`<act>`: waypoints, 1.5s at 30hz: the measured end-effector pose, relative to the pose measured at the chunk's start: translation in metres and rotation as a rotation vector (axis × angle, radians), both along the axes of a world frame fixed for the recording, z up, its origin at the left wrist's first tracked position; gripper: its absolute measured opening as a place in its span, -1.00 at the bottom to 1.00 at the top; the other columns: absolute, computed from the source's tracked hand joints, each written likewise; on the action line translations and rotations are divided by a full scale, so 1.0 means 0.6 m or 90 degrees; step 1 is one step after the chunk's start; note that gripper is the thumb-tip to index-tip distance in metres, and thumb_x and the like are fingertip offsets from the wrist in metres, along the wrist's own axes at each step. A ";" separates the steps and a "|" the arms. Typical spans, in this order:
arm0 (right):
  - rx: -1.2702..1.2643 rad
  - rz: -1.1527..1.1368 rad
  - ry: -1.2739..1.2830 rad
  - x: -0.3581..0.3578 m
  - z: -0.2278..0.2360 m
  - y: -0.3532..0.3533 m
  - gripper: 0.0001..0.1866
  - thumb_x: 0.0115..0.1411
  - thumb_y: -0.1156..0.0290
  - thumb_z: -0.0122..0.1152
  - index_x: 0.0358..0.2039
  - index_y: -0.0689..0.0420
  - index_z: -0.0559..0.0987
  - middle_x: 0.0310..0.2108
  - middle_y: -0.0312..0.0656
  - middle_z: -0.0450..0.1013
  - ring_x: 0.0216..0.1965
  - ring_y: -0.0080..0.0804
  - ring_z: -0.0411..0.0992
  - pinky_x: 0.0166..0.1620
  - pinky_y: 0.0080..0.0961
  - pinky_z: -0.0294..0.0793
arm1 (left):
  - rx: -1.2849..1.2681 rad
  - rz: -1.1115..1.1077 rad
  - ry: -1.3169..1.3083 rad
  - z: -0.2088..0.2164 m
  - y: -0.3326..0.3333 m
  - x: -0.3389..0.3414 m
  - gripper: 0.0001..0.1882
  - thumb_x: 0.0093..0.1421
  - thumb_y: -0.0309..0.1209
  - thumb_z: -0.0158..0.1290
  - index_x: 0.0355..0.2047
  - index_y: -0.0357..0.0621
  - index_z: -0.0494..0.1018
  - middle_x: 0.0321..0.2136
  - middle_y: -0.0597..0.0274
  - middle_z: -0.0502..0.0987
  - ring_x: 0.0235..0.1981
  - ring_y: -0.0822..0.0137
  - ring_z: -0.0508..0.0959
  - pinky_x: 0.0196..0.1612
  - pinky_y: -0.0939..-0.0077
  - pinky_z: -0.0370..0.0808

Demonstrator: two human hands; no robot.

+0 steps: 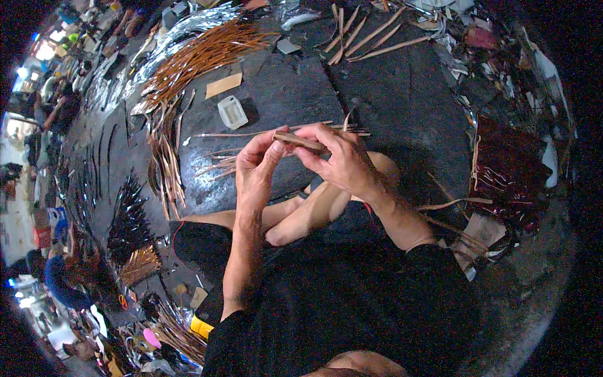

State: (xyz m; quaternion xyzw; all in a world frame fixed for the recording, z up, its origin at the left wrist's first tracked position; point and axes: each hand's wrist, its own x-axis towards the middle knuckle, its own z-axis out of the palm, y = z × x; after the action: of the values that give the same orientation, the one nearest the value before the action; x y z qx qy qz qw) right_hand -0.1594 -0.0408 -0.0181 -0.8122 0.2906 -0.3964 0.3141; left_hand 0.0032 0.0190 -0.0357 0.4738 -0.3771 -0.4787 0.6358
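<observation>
A short brown flat piece (pixel 300 141), like a stack or fold of strips, is held between my two hands above the dark floor mat. My left hand (pixel 256 164) pinches its left end between thumb and fingertips. Closed around the right part is my right hand (pixel 342 158), its fingers hiding that end. A thin pale strip end (pixel 347 118) sticks up beside the right hand; whether it belongs to the held piece I cannot tell. Several loose thin strips (pixel 220 164) lie on the mat beyond my crossed legs, partly behind my left hand.
A whitish plastic tray (pixel 232 113) and a tan rectangular piece (pixel 223 85) lie ahead. Orange-brown strips (pixel 198 53) are heaped at far left, brown strips (pixel 164 154) nearer. More strips (pixel 377 38) lie at the far right. Dark red material (pixel 509 169) is at right; people sit at left.
</observation>
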 end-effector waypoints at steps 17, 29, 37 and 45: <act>-0.128 0.010 0.002 0.069 0.005 0.050 -0.82 0.03 0.49 0.28 -0.39 0.16 0.44 -0.47 -0.17 0.51 -0.43 -0.24 0.57 -0.36 -0.39 0.57 | -0.183 0.167 0.385 -0.011 0.037 0.024 -0.83 0.33 -0.23 -0.02 -0.21 -0.03 0.37 -0.35 0.35 0.47 -0.27 0.35 0.50 -0.01 0.39 0.47; -0.133 0.075 0.031 0.044 -0.007 0.048 -0.78 -0.03 0.53 0.30 -0.35 0.15 0.46 -0.45 -0.18 0.51 -0.45 -0.26 0.57 -0.42 -0.40 0.56 | -0.239 0.261 0.361 -0.039 0.063 0.172 -0.80 0.31 -0.24 0.01 -0.17 -0.07 0.43 -0.29 0.36 0.52 -0.24 0.43 0.52 -0.06 0.47 0.47; -0.124 0.078 0.067 0.020 -0.008 0.052 -0.76 -0.05 0.53 0.32 -0.36 0.14 0.46 -0.47 -0.22 0.52 -0.46 -0.27 0.56 -0.40 -0.41 0.56 | -0.244 0.341 0.449 -0.031 0.084 0.243 -0.79 0.30 -0.28 0.02 -0.26 -0.18 0.47 -0.32 0.20 0.55 -0.35 0.44 0.53 -0.31 0.64 0.57; -0.100 0.084 0.093 -0.006 -0.014 0.057 -0.78 -0.05 0.51 0.33 -0.39 0.15 0.46 -0.46 -0.22 0.53 -0.45 -0.31 0.57 -0.38 -0.43 0.56 | -0.261 0.209 0.528 -0.060 0.128 0.325 -0.82 0.24 -0.30 0.08 -0.29 -0.16 0.51 -0.31 0.14 0.59 -0.29 0.32 0.59 -0.28 0.50 0.59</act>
State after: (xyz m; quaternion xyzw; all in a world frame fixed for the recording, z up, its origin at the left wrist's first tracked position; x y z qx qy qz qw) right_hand -0.1632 -0.0064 -0.0263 -0.8784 0.2269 -0.3360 0.2532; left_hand 0.1984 0.0958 -0.0716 0.1614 -0.0989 -0.4362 0.8797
